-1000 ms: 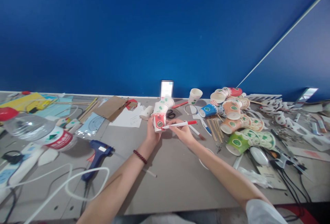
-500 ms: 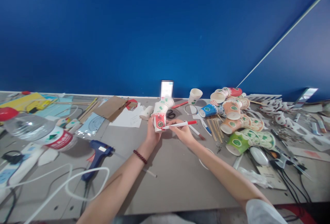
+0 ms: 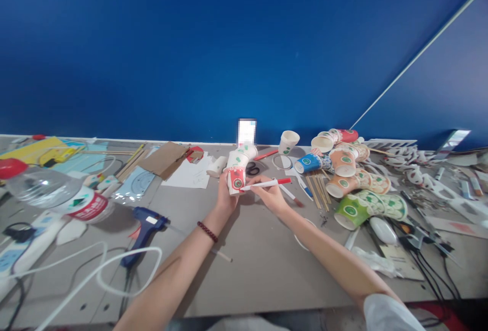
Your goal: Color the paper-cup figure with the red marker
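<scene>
My left hand [image 3: 226, 194] is wrapped round a paper cup [image 3: 237, 174] coloured red at its near end, with a dark round emblem. More white cups with green marks [image 3: 244, 154] extend behind it in one joined, bent piece. Pinched in my right hand [image 3: 270, 194] is a red marker [image 3: 272, 183] with a white barrel. Its tip points left and meets the red part of the cup, near the emblem. Behind my right fingers lie black-handled scissors [image 3: 252, 168], partly hidden. A white paper cup [image 3: 288, 142] stands further back on the right.
Coloured cup pieces [image 3: 348, 211] crowd the right, beside wooden sticks [image 3: 318, 191] and a paintbrush [image 3: 296, 200]. On the left lie a blue glue gun [image 3: 143, 232], a large plastic bottle [image 3: 61, 193], a power strip [image 3: 23, 244] and cardboard [image 3: 163, 159]. A lit phone [image 3: 247, 131] leans against the blue wall.
Almost nothing differs. Both hands keep their places, and the marker tip stays at the red cup.
</scene>
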Motion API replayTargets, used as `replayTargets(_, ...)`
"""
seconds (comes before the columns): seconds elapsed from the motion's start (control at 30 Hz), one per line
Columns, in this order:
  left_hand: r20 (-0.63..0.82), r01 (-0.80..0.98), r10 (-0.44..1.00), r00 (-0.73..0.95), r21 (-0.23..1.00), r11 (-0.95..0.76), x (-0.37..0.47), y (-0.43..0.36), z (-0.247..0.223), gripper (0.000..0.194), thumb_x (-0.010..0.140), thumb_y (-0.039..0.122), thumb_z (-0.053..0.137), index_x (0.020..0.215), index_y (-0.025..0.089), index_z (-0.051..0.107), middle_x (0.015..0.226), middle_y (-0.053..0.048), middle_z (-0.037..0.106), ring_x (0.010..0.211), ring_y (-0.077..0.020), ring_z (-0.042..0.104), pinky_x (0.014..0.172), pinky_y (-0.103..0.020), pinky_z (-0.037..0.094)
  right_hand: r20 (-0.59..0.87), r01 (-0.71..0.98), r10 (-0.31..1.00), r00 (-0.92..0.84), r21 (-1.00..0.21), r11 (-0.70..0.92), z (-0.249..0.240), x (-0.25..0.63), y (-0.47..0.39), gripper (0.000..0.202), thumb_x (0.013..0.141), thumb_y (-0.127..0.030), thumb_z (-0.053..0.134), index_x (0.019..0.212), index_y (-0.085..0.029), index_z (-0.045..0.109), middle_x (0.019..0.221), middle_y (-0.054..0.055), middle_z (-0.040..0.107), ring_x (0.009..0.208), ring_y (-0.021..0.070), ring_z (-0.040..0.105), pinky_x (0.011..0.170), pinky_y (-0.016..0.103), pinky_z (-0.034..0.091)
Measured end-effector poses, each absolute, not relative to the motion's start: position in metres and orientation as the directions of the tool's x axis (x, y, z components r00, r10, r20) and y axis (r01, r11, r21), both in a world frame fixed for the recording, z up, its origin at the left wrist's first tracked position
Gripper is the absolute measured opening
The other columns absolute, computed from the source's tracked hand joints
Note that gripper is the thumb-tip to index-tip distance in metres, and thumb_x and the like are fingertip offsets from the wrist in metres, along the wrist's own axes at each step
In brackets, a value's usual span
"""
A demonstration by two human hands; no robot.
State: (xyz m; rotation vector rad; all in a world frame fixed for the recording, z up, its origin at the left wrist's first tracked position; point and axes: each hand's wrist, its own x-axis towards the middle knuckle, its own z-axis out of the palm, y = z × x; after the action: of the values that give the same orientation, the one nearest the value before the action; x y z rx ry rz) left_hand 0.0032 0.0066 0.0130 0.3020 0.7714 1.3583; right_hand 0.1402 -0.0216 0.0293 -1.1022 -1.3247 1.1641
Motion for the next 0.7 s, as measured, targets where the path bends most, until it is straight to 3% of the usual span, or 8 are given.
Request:
replayTargets(0.2, -0.267, -0.739, 0.963, -0.023, 0.654, 0.164, 0.0034, 0.0073, 0.0089, 0.03, 0.078, 0.047, 0.063, 0.087, 0.018, 0.062, 0.069, -0.002, 0.067, 0.063, -0.0189, 0.065, 0.058, -0.029, 0.051, 0.123, 0.017, 0.986, -0.113, -0.992, 0.126, 0.0303, 0.1413, -0.0223, 0.01, 0.068, -0.033, 0.072, 0.067, -0.023, 0.07, 0.075, 0.004, 0.074, 0.109, 0.032, 0.069, 0.095, 0.044, 0.05)
replayTargets(0.4, -0.305, -0.751, 0.952, 0.01, 0.627, 0.208, 0.0022, 0.0079, 0.0057, 0.033, 0.08, 0.051, 0.062, 0.089, 0.019, 0.062, 0.07, -0.004, 0.067, 0.063, -0.0202, 0.066, 0.055, -0.03, 0.051, 0.114, 0.034, 0.991, -0.072, -0.993, 0.117, 0.0298, 0.1408, -0.0225, 0.014, 0.07, -0.038, 0.071, 0.072, -0.024, 0.071, 0.08, 0.004, 0.076, 0.096, 0.0282, 0.071, 0.085, 0.04, 0.054)
replayTargets(0.57, -0.275, -0.749, 0.961, -0.011, 0.64, 0.174, 0.0028, 0.0078, 0.0062, 0.038, 0.075, 0.052, 0.067, 0.091, 0.018, 0.063, 0.072, -0.004, 0.068, 0.064, -0.0203, 0.067, 0.056, -0.03, 0.052, 0.123, 0.017, 0.987, -0.103, -0.992, 0.125, 0.0323, 0.1411, -0.0228, 0.01, 0.069, -0.034, 0.072, 0.067, -0.024, 0.07, 0.076, 0.004, 0.075, 0.107, 0.0308, 0.069, 0.09, 0.041, 0.053)
replayTargets(0.7, -0.304, -0.743, 0.953, 0.011, 0.635, 0.211, 0.0031, 0.007, 0.0103, 0.035, 0.079, 0.051, 0.061, 0.09, 0.017, 0.064, 0.068, -0.005, 0.069, 0.059, -0.0202, 0.066, 0.051, -0.029, 0.05, 0.119, 0.019, 0.989, -0.083, -0.992, 0.121, 0.0308, 0.141, -0.0227, 0.012, 0.07, -0.034, 0.071, 0.071, -0.022, 0.07, 0.075, 0.004, 0.074, 0.091, 0.0259, 0.07, 0.075, 0.034, 0.053)
